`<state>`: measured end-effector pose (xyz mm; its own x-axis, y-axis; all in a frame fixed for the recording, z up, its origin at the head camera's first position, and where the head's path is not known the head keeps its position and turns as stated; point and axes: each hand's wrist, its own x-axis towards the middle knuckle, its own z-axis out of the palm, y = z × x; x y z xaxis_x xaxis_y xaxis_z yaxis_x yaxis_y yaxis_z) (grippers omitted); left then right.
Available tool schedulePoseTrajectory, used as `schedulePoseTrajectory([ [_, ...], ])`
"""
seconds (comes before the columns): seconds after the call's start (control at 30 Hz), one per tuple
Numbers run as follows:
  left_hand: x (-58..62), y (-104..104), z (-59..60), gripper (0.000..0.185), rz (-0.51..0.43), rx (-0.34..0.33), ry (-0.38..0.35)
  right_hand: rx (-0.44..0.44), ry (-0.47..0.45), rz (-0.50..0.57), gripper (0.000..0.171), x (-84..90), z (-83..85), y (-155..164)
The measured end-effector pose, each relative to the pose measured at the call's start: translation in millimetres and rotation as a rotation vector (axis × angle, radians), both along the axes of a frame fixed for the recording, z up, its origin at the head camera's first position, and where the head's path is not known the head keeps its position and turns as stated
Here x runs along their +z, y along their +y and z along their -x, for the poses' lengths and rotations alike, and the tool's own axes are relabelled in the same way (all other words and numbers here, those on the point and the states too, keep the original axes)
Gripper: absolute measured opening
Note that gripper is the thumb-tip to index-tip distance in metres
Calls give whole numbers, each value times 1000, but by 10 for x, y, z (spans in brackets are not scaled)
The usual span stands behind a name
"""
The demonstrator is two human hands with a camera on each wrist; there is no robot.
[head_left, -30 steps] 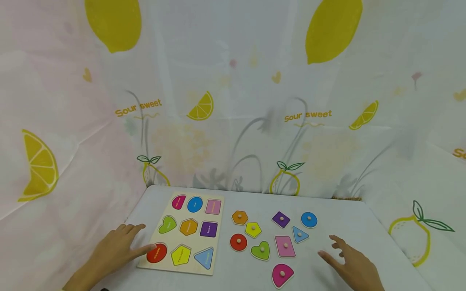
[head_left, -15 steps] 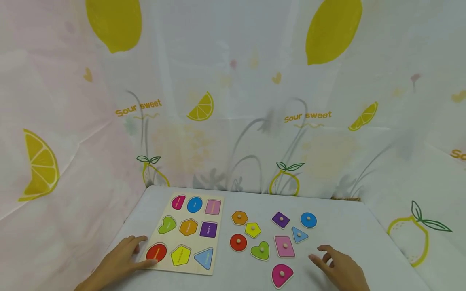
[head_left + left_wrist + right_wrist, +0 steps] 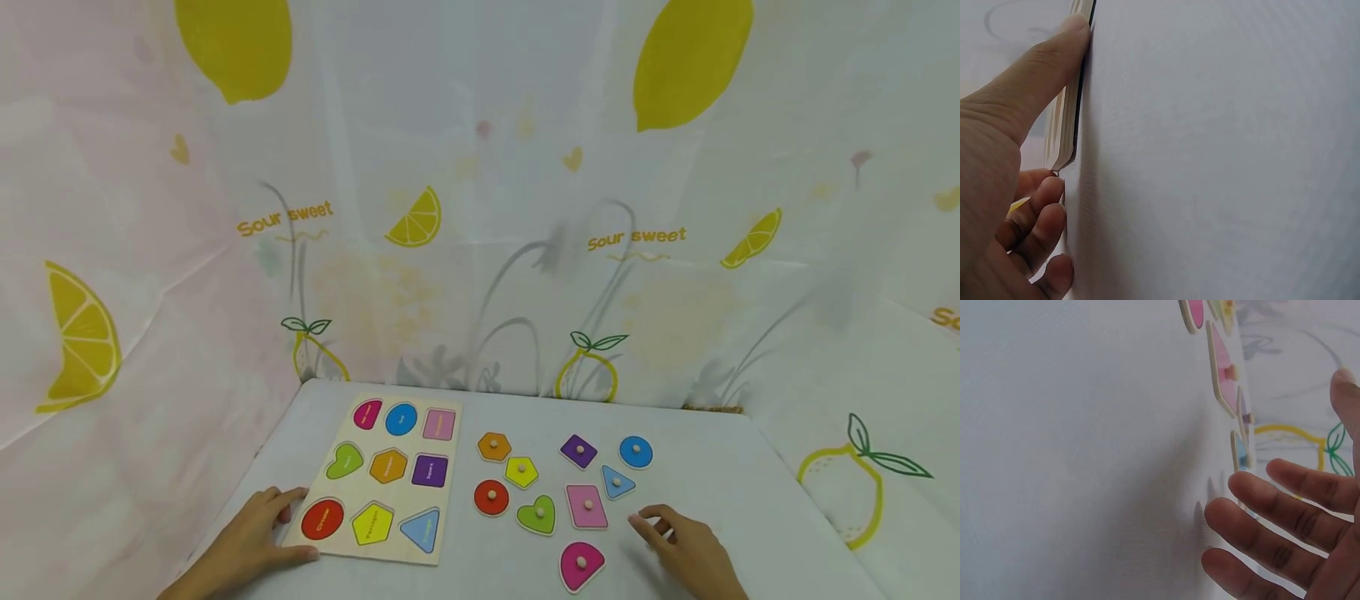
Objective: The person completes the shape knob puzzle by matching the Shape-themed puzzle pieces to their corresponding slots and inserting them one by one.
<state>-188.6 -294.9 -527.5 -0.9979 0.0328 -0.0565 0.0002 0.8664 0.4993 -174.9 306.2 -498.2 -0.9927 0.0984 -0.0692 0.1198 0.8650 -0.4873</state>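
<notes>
left hand lies flat at the near left corner of the puzzle board, thumb along its edge, fingers relaxed. right hand hovers, released, just right of the pink rectangle piece; choosing a piece seems in hand, and next comes pinching its peg. white table, lemon-print curtain around.

The head view looked forward and down from well back over the whole surface, while each wrist view sat close and low, skimming that same surface: the left at the board's edge, the right toward the loose pieces.
</notes>
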Motion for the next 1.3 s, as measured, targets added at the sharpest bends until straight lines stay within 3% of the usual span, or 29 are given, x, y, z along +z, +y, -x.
schedulePoseTrajectory([
  [0.13,4,-8,7,103,-21,-1,6,-28,2,120,48,-51,28,-22],
  [0.37,-38,-51,-8,95,-30,-59,79,-6,45,192,41,-96,65,-76],
  [0.73,-53,-71,19,94,-40,-59,50,103,72,285,31,-177,165,-107],
  [0.97,-78,-92,14,93,-52,-71,71,154,95,272,25,-218,237,-163],
  [1.3,-82,-81,9,94,-63,-50,52,153,120,234,24,-225,294,-267],
])
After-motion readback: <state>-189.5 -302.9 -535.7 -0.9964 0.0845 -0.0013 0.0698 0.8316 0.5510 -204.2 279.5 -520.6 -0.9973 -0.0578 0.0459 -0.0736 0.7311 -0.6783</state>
